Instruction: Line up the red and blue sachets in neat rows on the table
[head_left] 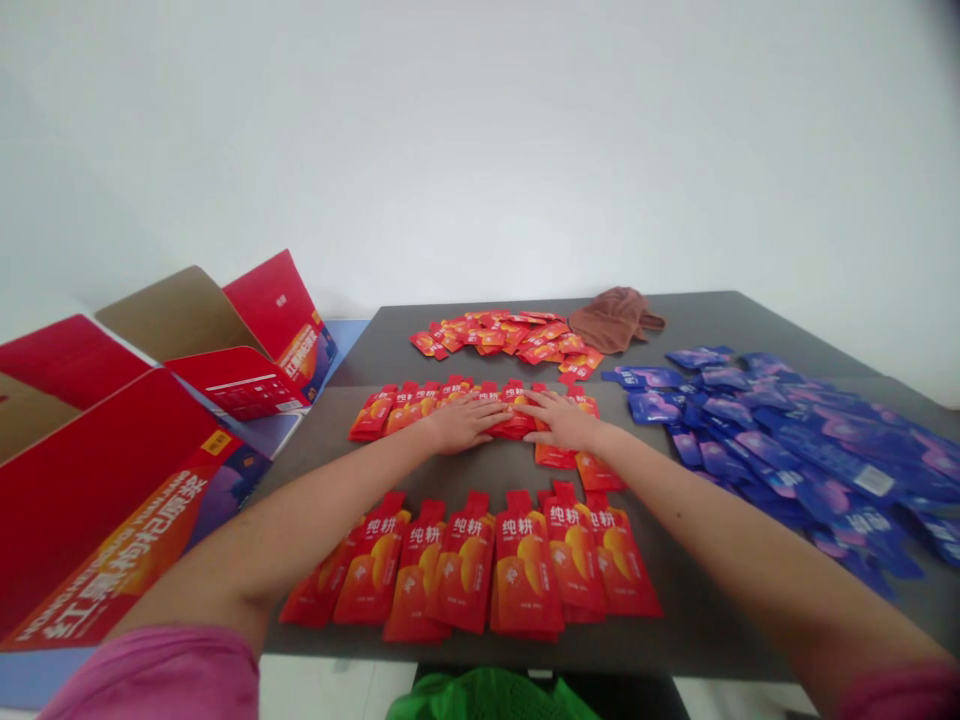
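Sachets of glossy red foil [375,415] lie in a loose, curving row across a dark grey table [697,620], a person's two bare hands pressed down on them from the near side. The left grip [463,423] sits flat, palm down, fingers spread, over the middle of the row; the right grip [559,420] rests the same way just beside it, the fingertips of the two nearly meeting. Neither hand has closed: both lie wide open on the foil, pinching nothing. The row runs side to side while each sachet's long axis points roughly toward the person, so the left hand is nearer the longer left stretch and the right hand nearer the few sachets trailing off to the right. Nothing stands between the hands and the row. Closer to the person, a second row of red foil sachets [465,570], printed with Chinese characters and an orange fruit image, lies fanned and overlapping. Beyond, a loose heap of red foil sachets [502,338] sits beside a crumpled brown cloth [615,318]. Blue foil sachets [772,440] spread over the right of the table. Flattened red cardboard cartons [112,480] lean at the left, off the table's edge.
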